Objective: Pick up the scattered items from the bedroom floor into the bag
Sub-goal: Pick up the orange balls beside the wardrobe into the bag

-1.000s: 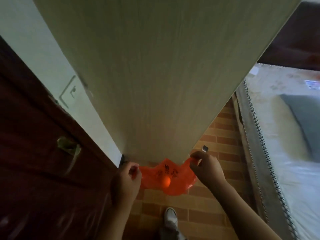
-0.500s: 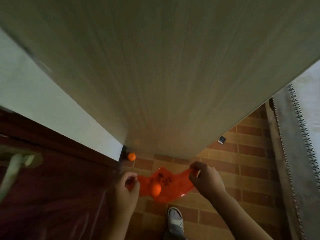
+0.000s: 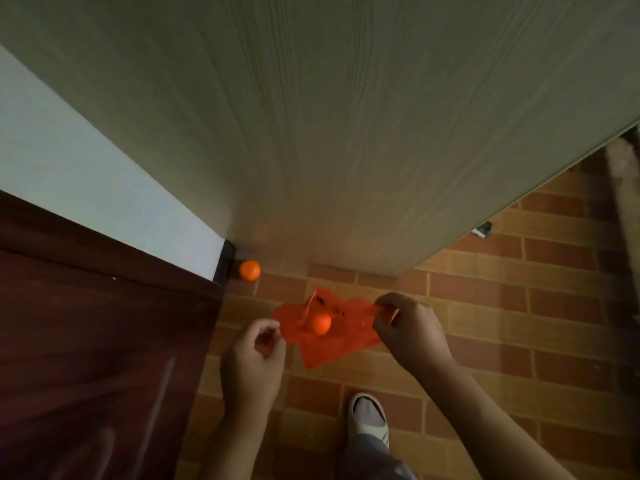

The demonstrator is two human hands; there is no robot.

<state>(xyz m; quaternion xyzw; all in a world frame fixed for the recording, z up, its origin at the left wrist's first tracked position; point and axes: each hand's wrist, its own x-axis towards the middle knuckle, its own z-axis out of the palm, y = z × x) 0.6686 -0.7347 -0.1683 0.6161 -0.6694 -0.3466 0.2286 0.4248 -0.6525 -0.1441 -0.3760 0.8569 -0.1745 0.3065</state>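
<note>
Bag [image 3: 332,332] pinched open between left hand [image 3: 252,358] and right hand [image 3: 408,330].

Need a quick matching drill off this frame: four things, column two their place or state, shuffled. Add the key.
Things:
1. orange ball on the floor
2. orange ball in the bag
3. red plastic bag
4. small dark item

Places or states:
A. held between both hands
B. by the right edge of the pale wood panel
C. in the corner by the dark baseboard
D. showing through red plastic

Pairs: 1-C, 2-D, 3-A, 4-B
</note>
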